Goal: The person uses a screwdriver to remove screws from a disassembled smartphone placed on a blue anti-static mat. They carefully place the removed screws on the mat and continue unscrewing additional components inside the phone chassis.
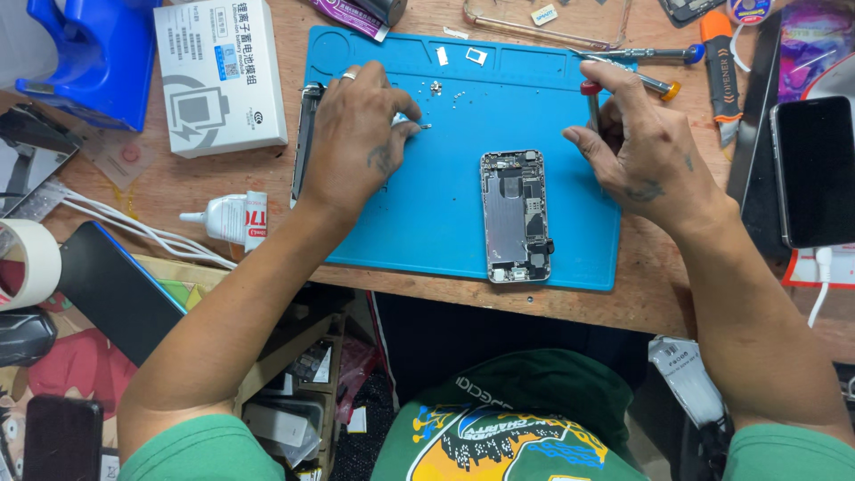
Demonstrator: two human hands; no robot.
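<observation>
Head view looks straight down on my two hands over a blue mat (445,223) on the wooden desk (223,178). My right hand (637,147) is curled closed around a small screwdriver (591,100) with a red cap, held upright near the mat's right edge; that grip is tight on the shaft, thumb and fingers wrapped round it. My left hand (356,134) lies palm down on the upper left of the mat, fingertips pinched together on something tiny near a scatter of screws (445,93); I cannot tell what the pinch holds, if anything.

An opened phone (515,216), its insides showing, lies flat on the mat between my hands, lower than both and nearer to my right hand. Neither hand touches it. The screwdriver tip is above and to the right of the phone's top edge, apart from it.

Under my left hand, along the mat's left edge, a dark screen panel (305,142) lies lengthwise. A white box (221,76) sits left of the mat, with a glue tube (233,218) below it. More screwdrivers (637,55) lie along the mat's top right. A black phone (815,169) rests at the far right.
</observation>
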